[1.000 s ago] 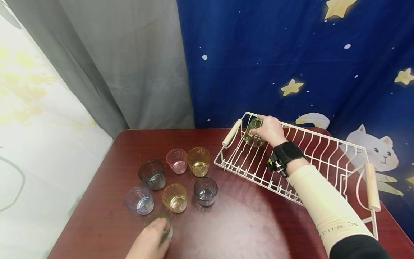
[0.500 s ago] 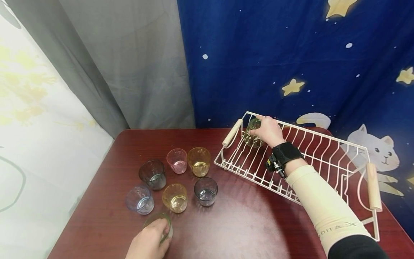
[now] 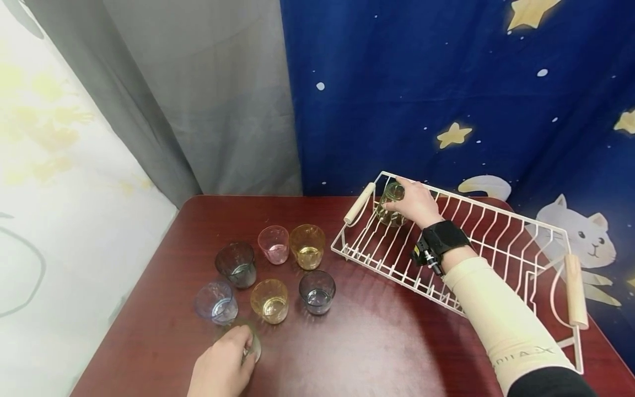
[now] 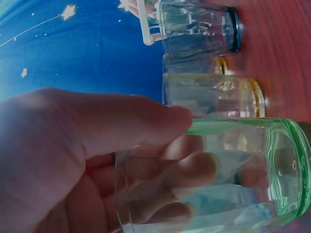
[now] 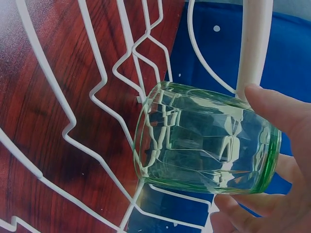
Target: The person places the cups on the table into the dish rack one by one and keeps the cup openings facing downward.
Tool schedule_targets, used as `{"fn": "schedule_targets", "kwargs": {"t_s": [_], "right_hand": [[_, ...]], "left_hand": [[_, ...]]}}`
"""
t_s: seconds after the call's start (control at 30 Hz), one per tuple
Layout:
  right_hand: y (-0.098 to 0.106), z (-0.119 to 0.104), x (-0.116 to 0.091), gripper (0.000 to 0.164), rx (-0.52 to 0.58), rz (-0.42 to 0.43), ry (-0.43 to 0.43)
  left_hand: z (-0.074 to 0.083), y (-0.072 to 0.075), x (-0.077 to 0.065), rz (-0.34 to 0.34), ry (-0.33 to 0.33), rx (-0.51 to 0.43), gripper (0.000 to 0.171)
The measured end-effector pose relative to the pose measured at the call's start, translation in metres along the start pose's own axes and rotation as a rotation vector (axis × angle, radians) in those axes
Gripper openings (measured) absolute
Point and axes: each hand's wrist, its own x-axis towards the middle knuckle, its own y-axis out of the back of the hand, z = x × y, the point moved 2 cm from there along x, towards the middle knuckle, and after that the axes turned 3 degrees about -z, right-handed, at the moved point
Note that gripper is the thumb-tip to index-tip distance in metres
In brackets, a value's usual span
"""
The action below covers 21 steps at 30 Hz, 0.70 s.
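Observation:
At the table's front left, my left hand (image 3: 223,361) grips a clear green drinking glass (image 4: 243,165), thumb along its near side and several fingers showing through it. Its thick base points toward the table. My right hand (image 3: 414,203) holds another green glass (image 5: 209,138) upside down at the far left corner of the white dish rack (image 3: 397,271). The thumb and fingers are around its base end. Its rim is at the rack wires. Closest to the left hand stand a blue glass (image 3: 218,304) and a yellow glass (image 3: 270,302).
Farther back stand a dark grey glass (image 3: 237,266), a pink glass (image 3: 275,245), an amber glass (image 3: 308,247) and a smoky glass (image 3: 317,293), all upright on the red-brown table (image 3: 357,342). The rack has wooden handles (image 3: 576,292). Curtains (image 3: 238,99) hang behind the table.
The left hand and its green glass have shifted slightly farther from the person, toward the blue glass. The right hand stays at the rack's corner with its glass. The head view has turned slightly.

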Motion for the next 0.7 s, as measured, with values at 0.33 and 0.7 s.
{"fn": "schedule_targets", "kwargs": {"t_s": [0.33,0.7], "right_hand": [[0.013,-0.013,-0.015,0.087,0.041,0.034,-0.032],[0.025,-0.057,-0.043,0.080,0.076,0.013,0.076]], "left_hand": [[0.002,0.015,0.003,0.136,-0.064,0.009,0.030],[0.004,0.040,0.008,0.258,-0.105,-0.005,0.021]]}}
